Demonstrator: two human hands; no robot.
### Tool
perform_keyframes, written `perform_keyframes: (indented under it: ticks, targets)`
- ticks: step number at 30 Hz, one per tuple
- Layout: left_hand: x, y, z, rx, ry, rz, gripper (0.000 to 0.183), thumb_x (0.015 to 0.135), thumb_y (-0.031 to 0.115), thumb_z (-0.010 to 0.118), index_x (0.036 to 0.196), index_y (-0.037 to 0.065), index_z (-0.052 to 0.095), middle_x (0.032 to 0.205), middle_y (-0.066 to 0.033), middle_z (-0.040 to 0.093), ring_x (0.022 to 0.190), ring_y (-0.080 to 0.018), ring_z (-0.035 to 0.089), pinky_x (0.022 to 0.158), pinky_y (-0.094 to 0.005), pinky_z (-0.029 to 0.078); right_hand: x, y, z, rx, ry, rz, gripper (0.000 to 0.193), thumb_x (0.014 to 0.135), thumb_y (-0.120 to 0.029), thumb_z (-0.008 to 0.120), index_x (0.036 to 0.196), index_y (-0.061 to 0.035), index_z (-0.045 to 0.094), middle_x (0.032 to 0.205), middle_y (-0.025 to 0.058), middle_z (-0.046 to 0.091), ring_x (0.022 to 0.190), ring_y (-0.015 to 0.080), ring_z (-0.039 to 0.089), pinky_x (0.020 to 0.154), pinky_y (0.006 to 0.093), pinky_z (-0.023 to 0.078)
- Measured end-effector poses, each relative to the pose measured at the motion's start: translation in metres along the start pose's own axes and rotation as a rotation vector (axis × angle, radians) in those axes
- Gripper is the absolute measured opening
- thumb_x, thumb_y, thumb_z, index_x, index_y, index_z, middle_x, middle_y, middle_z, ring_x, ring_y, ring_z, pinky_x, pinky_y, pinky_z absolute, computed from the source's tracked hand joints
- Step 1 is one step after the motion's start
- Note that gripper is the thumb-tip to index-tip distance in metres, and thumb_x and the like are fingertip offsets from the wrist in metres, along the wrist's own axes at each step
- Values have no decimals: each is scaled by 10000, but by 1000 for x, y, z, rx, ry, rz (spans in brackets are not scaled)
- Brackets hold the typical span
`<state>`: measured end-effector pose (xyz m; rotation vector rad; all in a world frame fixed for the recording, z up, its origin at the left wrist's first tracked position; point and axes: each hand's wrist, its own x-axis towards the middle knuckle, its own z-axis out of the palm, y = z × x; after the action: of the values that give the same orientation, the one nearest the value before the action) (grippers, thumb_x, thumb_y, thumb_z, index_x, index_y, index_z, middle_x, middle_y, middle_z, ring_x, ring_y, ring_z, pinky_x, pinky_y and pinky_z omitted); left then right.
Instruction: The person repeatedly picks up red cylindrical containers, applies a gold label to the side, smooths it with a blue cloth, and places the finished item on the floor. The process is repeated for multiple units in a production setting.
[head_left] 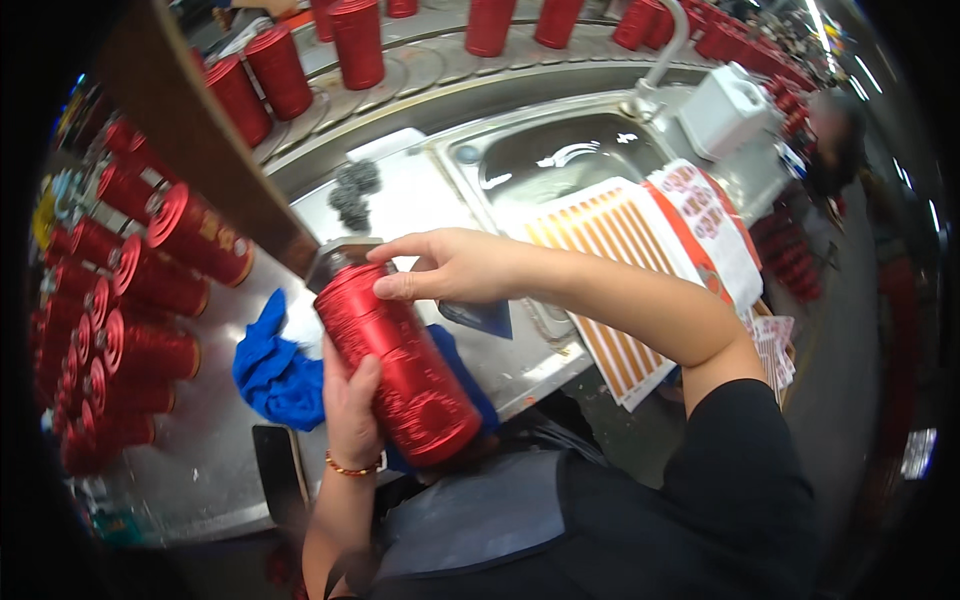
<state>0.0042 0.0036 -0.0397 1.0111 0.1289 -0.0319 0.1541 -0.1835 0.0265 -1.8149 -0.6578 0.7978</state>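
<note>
A shiny silver metal tabletop (215, 490) is spreading before the person, with a stainless-steel sink (600, 135) occupying its far right side. A white sheet with orange-gold stripes (610, 240) is lying near the sink. Many red metallic cylinders (200, 235) are crowding the left side. One tilted red metallic canister with raised patterning (410, 390) is resting between the hands, its lower end pointing toward the person's body. A crumpled bright blue cloth (290, 370) is lying to its left. The left hand (350, 400) is gripping the canister's left side, thumb on top; the right hand (455, 265) is bending over its upper end, though whether those fingers are pinching anything cannot be told. A black rectangular phone (279, 465) is lying near the left wrist, which is wearing a red-and-gold beaded bracelet (352, 470).
</note>
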Motion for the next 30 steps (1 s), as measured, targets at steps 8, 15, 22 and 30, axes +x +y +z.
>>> perform_keyframes:
  ticks: [8, 15, 22, 30]
  targets:
    - [-11, 7, -22, 126, -70, -39, 600, 1086, 366, 538, 1552, 34, 355, 1442, -138, 580, 1295, -239, 606, 1117, -399, 475, -90, 108, -241, -624, 201, 380, 522, 882, -359, 799, 1311, -72, 721, 1110, 130, 771, 989, 208, 718, 911, 348, 553]
    - [-23, 10, -21, 233, 12, 16, 716, 1085, 410, 525, 1630, 28, 262, 1532, -131, 505, 1383, -227, 530, 1159, -386, 418, -120, 164, -287, -661, 80, 649, 881, 780, -359, 907, 1528, -100, 522, 1308, 161, 681, 1148, 273, 666, 992, 355, 502]
    - [-37, 18, 1, 439, 1, 36, 1024, 938, 408, 761, 1659, 17, 148, 1592, -163, 412, 1435, -258, 459, 1185, -395, 384, -127, 197, -299, -464, 224, 490, 268, 792, -193, 861, 942, 0, 752, 794, 30, 715, 764, 129, 666, 729, 299, 519]
    - [-60, 27, 6, 1247, -126, 349, 1429, 664, 501, 958, 1651, -9, 58, 1649, -338, 134, 1538, -503, 202, 1243, -513, 265, -144, 174, -249, -1309, 478, 259, 172, 924, -149, 627, 977, -31, 741, 902, 142, 753, 859, 325, 727, 762, 400, 553]
